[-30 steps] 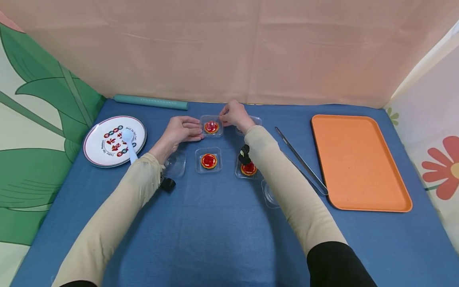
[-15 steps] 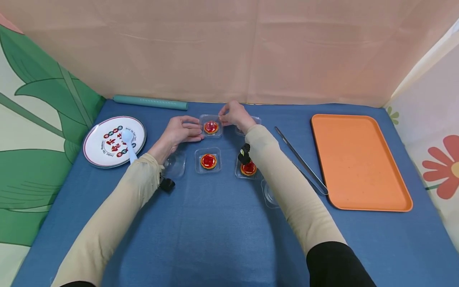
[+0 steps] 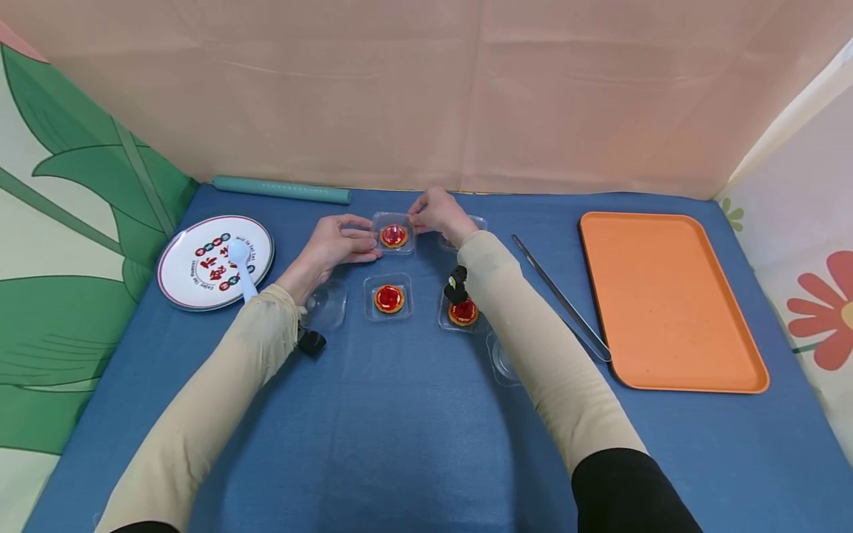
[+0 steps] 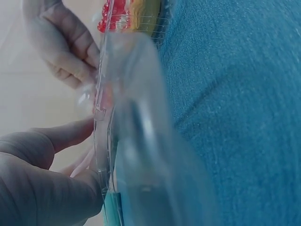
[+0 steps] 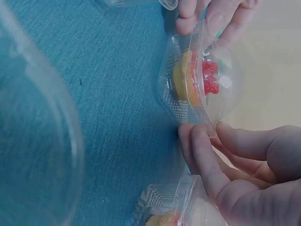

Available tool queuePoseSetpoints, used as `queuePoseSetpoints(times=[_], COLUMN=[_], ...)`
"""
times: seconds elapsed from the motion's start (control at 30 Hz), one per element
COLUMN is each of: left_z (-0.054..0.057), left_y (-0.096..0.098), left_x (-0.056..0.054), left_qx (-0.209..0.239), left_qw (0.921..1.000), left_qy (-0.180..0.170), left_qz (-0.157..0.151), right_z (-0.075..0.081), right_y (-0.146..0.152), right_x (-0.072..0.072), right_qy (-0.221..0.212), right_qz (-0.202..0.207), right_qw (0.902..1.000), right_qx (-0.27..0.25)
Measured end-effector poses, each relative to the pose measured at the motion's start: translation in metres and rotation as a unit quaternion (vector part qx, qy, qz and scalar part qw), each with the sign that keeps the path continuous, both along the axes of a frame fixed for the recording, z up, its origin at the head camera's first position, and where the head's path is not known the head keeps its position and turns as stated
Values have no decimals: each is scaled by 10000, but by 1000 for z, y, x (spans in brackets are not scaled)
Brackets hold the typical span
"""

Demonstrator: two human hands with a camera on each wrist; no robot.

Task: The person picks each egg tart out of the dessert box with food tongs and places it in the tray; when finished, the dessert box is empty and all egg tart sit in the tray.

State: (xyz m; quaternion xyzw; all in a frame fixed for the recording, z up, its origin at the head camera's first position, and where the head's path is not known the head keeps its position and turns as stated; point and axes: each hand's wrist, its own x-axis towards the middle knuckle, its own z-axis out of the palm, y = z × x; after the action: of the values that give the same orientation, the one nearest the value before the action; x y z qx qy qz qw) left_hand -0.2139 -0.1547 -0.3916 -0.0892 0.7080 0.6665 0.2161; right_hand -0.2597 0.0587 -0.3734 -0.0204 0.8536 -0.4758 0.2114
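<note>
A clear plastic box (image 3: 393, 219) holds a small tart with red topping (image 3: 394, 237) at the back of the table. In the right wrist view its domed lid (image 5: 228, 101) lies over the tart. My left hand (image 3: 338, 241) holds the box's left edge between thumb and fingers. At the right edge, my right hand (image 3: 438, 213) pinches the rim with thumb and fingertips. Another clear box (image 3: 480, 221) sits just right of it, partly hidden by the right hand. Nearer the front, two more boxes hold red-topped tarts (image 3: 389, 299), the right one partly covered by the sleeve.
Clear domed lids stand open at the outer sides of the front boxes, including a left lid (image 3: 328, 305). White plates (image 3: 180, 285) bear a pale blue spoon (image 3: 238, 254). A teal rolling pin (image 3: 280, 189) lies behind. Metal tongs (image 3: 556, 291) lie beside an orange tray (image 3: 673, 303).
</note>
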Motion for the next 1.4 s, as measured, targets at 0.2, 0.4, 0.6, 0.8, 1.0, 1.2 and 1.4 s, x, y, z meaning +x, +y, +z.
queuePoseSetpoints(times=[0.2, 0.4, 0.6, 0.8, 1.0, 1.2, 1.4], left_z=[0, -1, -2, -1, 0, 0, 0], left_y=[1, 2, 2, 2, 1, 1, 0], left_x=[-1, -1, -1, 0, 1, 1, 0], left_qx=[26, 60, 116, 123, 112, 83, 76], left_qw=[10000, 9999, 9999, 9998, 9997, 9997, 9996], left_qy=[22, 96, 102, 150, 179, 200, 266], left_qz=[-2, 50, -41, -99, -114, -95, -73], right_z=[2, 0, -2, -1, 1, 2, 5], right_y=[2, 2, 3, 2, 1, 1, 0], right_x=[1, -1, -2, -1, 3, 1, 1], right_qy=[29, -3, 32, 282, 596, 654, 726], right_qz=[2, -11, 8, 145, 332, 386, 369], right_qw=[10000, 10000, 10000, 9992, 9964, 9956, 9956], right_qx=[-6, 79, 72, 253, 497, 543, 472])
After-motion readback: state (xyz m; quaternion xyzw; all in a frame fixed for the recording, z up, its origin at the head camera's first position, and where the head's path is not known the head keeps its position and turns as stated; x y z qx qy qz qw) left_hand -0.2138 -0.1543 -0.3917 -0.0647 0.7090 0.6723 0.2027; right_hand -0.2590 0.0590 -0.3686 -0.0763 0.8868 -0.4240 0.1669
